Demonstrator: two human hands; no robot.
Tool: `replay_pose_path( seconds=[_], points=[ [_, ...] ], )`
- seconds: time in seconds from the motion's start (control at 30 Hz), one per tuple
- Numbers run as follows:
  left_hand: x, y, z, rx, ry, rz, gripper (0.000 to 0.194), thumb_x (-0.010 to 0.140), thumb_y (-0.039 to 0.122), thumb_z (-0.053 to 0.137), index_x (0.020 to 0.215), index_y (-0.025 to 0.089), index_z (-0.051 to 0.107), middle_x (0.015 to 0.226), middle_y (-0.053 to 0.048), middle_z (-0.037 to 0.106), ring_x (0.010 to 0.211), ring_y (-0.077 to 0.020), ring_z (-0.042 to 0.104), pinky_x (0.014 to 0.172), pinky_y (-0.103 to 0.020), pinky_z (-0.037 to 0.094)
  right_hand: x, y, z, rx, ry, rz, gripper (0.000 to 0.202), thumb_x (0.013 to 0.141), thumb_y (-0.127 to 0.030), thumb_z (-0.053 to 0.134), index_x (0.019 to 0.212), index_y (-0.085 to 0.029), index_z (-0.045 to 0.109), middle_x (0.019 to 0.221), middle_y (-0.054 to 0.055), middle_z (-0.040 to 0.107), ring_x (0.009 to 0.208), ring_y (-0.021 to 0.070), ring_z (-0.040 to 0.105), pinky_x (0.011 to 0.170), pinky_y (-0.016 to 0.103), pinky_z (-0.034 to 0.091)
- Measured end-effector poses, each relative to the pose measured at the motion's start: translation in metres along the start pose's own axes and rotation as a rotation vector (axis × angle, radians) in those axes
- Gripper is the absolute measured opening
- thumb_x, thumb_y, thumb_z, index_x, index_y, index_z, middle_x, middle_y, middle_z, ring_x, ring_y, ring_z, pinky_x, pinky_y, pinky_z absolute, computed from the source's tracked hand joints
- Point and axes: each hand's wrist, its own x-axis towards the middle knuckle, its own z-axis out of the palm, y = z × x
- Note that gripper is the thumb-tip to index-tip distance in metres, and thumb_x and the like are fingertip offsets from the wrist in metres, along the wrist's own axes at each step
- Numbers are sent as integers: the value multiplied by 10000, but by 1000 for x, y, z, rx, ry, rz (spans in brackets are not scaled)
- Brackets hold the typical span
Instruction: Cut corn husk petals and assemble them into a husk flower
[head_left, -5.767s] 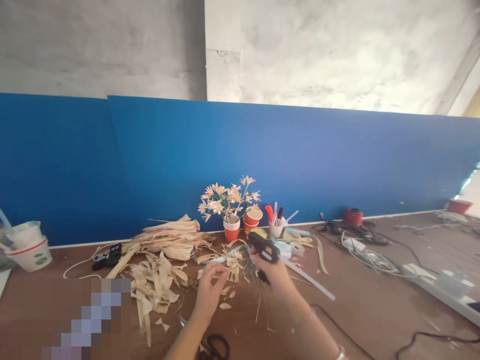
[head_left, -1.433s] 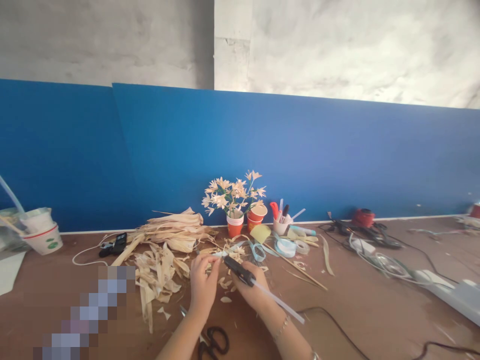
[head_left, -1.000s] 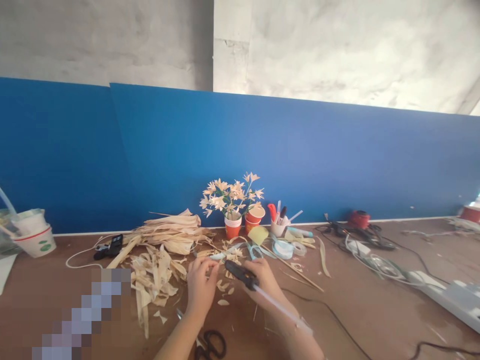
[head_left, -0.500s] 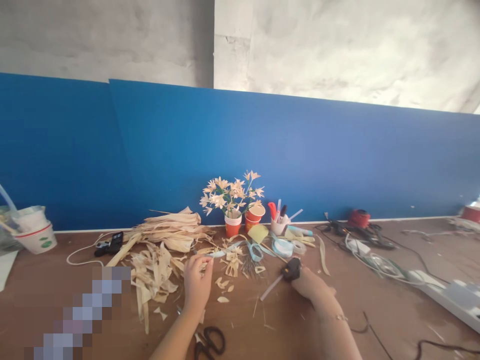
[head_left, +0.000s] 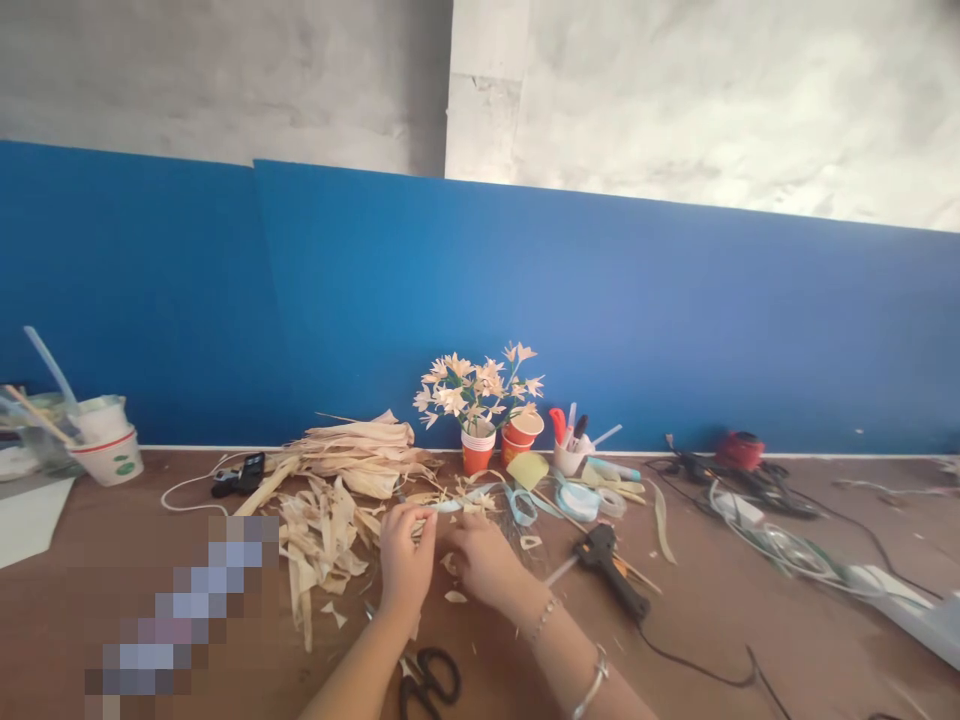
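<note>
My left hand [head_left: 407, 562] is closed in a pinch just right of the torn corn husks [head_left: 319, 545]; whatever lies between its fingertips is too small to make out. Close to its right, my right hand [head_left: 484, 565] reaches in with curled fingers over the small cut husk petals [head_left: 454, 597]. What the right fingertips grip, if anything, is hidden. A black glue gun [head_left: 611, 570] lies on the table to the right, its cord trailing forward. Below my left wrist are black-handled scissors [head_left: 429, 685].
Husk flowers [head_left: 480, 385] stand in a paper cup [head_left: 478, 457] by the blue partition [head_left: 600, 300]. Beside them are orange cups [head_left: 521, 432], a pen cup [head_left: 568, 458] and tape rolls [head_left: 577, 498]. A husk bundle [head_left: 360, 455] lies behind. Cables and a power strip [head_left: 911, 610] sit right.
My right hand has let go of the glue gun, which now lies on the table, and has moved left beside my left hand. The left hand keeps its pinch. The view has shifted slightly.
</note>
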Motion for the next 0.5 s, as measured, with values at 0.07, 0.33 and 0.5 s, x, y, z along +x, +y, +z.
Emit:
replay_pose_path(
  seconds=[0.07,0.33,0.5],
  points=[
    [0,-1,0,0,1,-15,166,827,299,543,740,206,649,810,-62,658,849,-240,600,790,-391,476,2,2,10,33,14,4,209,730,-99,567,852,-191,708,977,74,637,927,211,541,810,302,384],
    [-1,0,-1,-32,-33,-44,157,824,294,545,754,203,653,817,-59,652,856,-240,590,798,-392,461,1,12,5,896,200,234,43,721,-169,597,760,-187,593,626,-19,567,614,145,517,609,257,389],
    [-3,2,0,-50,-63,-49,148,821,292,553,746,205,647,812,-52,654,851,-241,590,798,-390,453,-10,10,-15,1583,137,393,216,594,-258,763,753,-149,665,658,4,642,570,94,518,544,202,357]
  ],
)
